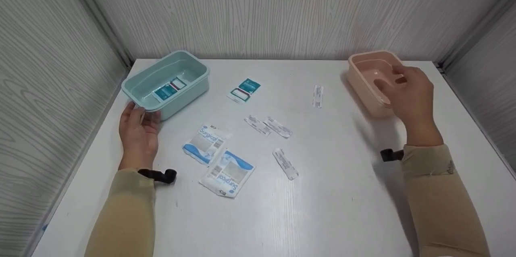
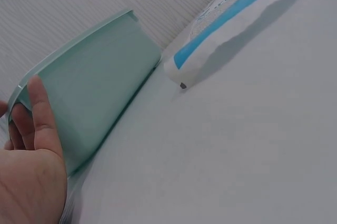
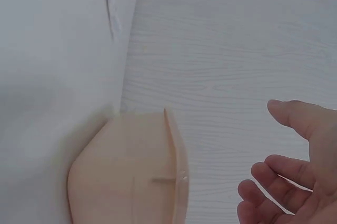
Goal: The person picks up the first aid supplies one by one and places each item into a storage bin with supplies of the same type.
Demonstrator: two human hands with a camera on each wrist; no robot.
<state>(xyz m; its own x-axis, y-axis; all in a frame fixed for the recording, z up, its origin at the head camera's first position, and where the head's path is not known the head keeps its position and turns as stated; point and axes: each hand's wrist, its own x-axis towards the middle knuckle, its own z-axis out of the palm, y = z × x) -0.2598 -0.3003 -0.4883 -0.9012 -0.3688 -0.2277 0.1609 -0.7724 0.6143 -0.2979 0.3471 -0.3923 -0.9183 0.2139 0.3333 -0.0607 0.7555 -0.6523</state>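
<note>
Pale teal tub [image 1: 187,98] and smooth peach tub [image 1: 361,90] flanked the desk's [image 1: 322,208] far edge.
Left hand [image 1: 139,134] pinched the first; right hand [image 1: 412,92] hung spread.

Teal bin [image 1: 186,96], rectangular, mouth up, far left; pink bin [image 1: 363,90], mouth up, far right.

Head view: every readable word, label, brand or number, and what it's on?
"Surgical": upper white-and-blue packet
"Surgical": lower white-and-blue packet
Too small or blurred: remaining print on both; four narrow strips; teal-and-white packet on the table; similar packet inside the blue-green box; mark on the right sleeve.
No readable numbers.
</note>
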